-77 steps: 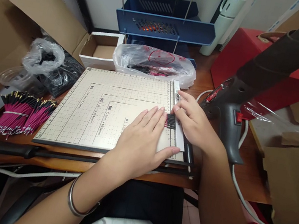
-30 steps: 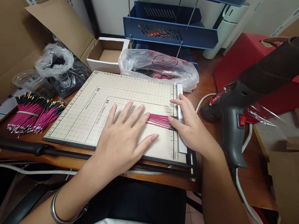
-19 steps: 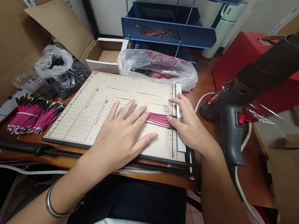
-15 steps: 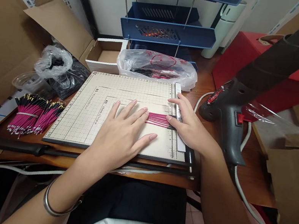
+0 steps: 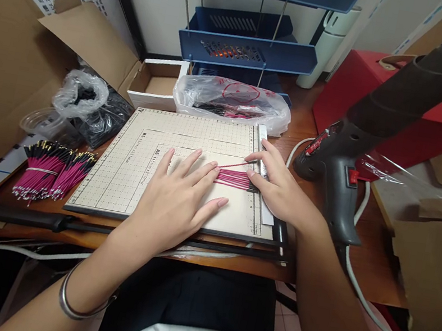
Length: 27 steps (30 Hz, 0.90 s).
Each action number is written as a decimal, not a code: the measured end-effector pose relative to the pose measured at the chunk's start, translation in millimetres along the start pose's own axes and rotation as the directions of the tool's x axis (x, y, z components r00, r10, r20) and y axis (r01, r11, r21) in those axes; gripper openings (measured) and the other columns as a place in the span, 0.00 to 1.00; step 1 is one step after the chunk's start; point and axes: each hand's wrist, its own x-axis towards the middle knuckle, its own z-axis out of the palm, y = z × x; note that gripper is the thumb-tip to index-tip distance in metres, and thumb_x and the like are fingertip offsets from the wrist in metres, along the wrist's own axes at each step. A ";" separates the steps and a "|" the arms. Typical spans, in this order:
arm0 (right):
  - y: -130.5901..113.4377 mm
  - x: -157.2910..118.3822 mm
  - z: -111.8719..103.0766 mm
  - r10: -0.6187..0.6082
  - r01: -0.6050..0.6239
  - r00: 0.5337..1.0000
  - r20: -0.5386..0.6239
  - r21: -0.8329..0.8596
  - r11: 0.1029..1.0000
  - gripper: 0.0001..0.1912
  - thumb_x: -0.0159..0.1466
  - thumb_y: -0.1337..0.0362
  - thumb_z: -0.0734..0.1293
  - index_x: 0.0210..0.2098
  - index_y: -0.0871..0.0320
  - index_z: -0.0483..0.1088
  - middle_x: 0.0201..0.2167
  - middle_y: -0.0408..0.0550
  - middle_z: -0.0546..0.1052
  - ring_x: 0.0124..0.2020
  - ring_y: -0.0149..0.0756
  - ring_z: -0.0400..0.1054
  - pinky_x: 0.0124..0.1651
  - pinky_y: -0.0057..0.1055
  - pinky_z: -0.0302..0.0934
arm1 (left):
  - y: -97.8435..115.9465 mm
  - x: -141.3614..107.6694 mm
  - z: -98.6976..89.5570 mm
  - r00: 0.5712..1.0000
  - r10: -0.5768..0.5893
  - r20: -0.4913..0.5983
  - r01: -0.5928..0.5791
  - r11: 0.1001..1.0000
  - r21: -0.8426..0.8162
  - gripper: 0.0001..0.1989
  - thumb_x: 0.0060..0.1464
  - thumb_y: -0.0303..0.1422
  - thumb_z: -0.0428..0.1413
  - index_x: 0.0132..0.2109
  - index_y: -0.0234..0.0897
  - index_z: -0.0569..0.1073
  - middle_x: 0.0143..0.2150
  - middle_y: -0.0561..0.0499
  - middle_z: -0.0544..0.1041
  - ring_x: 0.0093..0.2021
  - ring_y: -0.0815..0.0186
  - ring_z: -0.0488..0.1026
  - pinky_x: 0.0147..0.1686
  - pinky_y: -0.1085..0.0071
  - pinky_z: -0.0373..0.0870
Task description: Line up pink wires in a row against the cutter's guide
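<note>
While both hands lie on the cutting board [image 5: 193, 126], the job in hand looks like lining up a little row of pink wires [image 5: 233, 178] at the metal ruler [image 5: 264, 176] on the board's right side.

From the head view, the left hand [image 5: 174, 203] lies flat with its fingers spread wide. It holds nothing, but its fingertips press on the left ends of the wires. The right hand [image 5: 280, 190] rests on the ruler. Its grip is loose and flat too, with fingertips touching the right ends of the wires, where the black tips are. One wire [image 5: 233, 164] has come out of the row and slants up toward the ruler.

To do this well, I think that stray wire should be nudged back flat beside the others. The black tips should all touch the same line at the ruler, side by side and not piled up. Gentle, even pressing from the left hand should stop them rolling.

More pink wires lie in a tied bundle [image 5: 51, 170] at the left of the worktop. A heat gun [image 5: 341, 175] stands just right of the board, and a plastic bag [image 5: 232, 102] sits behind it.
</note>
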 end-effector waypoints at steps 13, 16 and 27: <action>-2.3 0.6 1.3 0.028 -0.028 0.999 -0.037 -0.001 1.000 0.08 0.72 0.59 0.63 0.46 0.57 0.68 0.81 0.58 0.48 0.84 0.44 0.39 0.84 0.58 0.38 | 0.1 2.3 1.0 0.999 -0.007 0.037 0.008 1.000 -0.020 0.32 0.77 0.50 0.44 0.75 0.37 0.69 0.76 0.44 0.69 0.79 0.40 0.60 0.77 0.29 0.49; -2.6 0.7 1.1 0.029 -0.029 0.999 -0.036 0.002 1.000 0.07 0.72 0.60 0.63 0.45 0.57 0.68 0.81 0.58 0.48 0.85 0.43 0.39 0.84 0.57 0.38 | -2.1 3.9 0.2 0.998 0.015 0.061 -0.014 1.000 -0.016 0.33 0.77 0.51 0.44 0.75 0.34 0.68 0.77 0.44 0.67 0.80 0.40 0.58 0.77 0.29 0.50; -4.5 0.3 0.1 0.032 -0.032 0.999 -0.015 0.018 0.999 0.06 0.72 0.61 0.62 0.42 0.57 0.67 0.82 0.57 0.47 0.85 0.43 0.37 0.84 0.58 0.37 | -7.6 4.8 -2.4 0.993 0.050 0.102 -0.044 0.997 -0.062 0.32 0.77 0.50 0.45 0.75 0.34 0.68 0.77 0.43 0.67 0.80 0.42 0.58 0.77 0.30 0.51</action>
